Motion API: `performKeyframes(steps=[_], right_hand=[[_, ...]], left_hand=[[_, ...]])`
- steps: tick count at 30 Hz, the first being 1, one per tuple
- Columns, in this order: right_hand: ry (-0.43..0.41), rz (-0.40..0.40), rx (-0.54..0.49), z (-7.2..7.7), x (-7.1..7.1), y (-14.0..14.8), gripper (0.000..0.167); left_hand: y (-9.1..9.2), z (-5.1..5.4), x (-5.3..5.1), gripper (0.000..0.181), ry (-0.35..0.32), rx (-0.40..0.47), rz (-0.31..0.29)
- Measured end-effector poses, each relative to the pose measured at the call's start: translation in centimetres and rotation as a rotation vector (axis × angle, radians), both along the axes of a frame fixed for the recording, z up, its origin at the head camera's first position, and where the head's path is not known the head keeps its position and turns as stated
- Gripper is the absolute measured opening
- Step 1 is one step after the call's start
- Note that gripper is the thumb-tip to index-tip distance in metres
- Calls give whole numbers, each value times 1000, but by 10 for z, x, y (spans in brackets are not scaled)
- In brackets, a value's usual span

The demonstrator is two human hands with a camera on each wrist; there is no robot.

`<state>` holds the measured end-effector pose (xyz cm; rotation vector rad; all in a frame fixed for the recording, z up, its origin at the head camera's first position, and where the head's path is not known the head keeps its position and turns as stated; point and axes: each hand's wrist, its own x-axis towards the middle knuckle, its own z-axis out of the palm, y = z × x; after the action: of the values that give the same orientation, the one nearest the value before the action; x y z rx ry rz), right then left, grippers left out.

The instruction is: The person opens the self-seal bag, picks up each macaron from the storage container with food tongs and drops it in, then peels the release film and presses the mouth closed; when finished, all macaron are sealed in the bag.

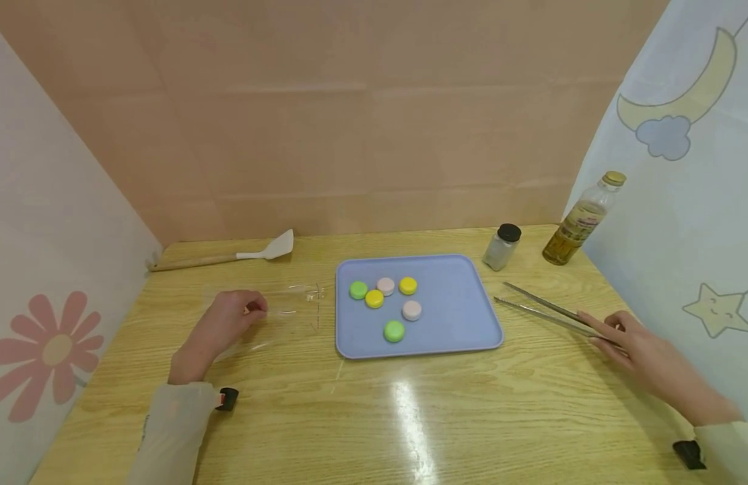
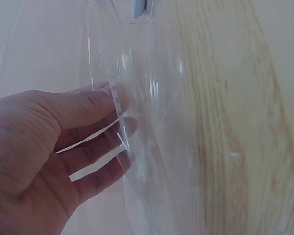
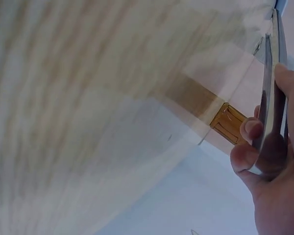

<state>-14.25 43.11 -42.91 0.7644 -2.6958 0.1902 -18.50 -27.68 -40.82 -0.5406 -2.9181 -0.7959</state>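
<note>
The grip of the left hand (image 1: 225,323) is a pinch: thumb and fingers hold the edge of a clear plastic film (image 2: 157,98) (whether it is a bag or a single sheet, I cannot tell). This film lies to the left of the tray, over the worktop (image 1: 325,411). The grip of the right hand (image 1: 646,360) is closed around the metal tongs (image 1: 549,304), near their rear end. The two tips of the tongs stand apart from each other, just beside the right edge of the blue tray (image 1: 452,303).

On the tray there are six round pieces: two green pieces (image 1: 394,331), two yellow pieces (image 1: 374,298) and two pale pink pieces (image 1: 412,310). Four of them are grouped at the upper left; the other pink one and the other green one are nearer to the person.

Farther out, a spatula (image 1: 281,246) lies at the back left. Behind the tongs, a black-capped jar (image 1: 501,250) stands near the tray, and a bottle (image 1: 576,225) with yellow cap stands to its right, partly filled with amber liquid.
</note>
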Motion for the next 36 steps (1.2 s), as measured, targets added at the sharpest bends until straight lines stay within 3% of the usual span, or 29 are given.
performKeyframes(steps=[10, 17, 24, 31, 36], right_hand=[[69, -21, -28, 3, 7, -4, 53], [93, -23, -42, 18, 15, -20, 49], [132, 64, -44, 31, 22, -44, 36], [158, 132, -57, 28, 21, -66, 53], [161, 179, -52, 23, 17, -85, 57]], left_hand=[[1, 1, 1, 5, -14, -2, 4], [1, 0, 1, 6, -14, 3, 0], [1, 1, 0, 4, 6, -7, 2], [1, 0, -1, 7, 19, -8, 1], [1, -1, 0, 7, 14, -8, 5]])
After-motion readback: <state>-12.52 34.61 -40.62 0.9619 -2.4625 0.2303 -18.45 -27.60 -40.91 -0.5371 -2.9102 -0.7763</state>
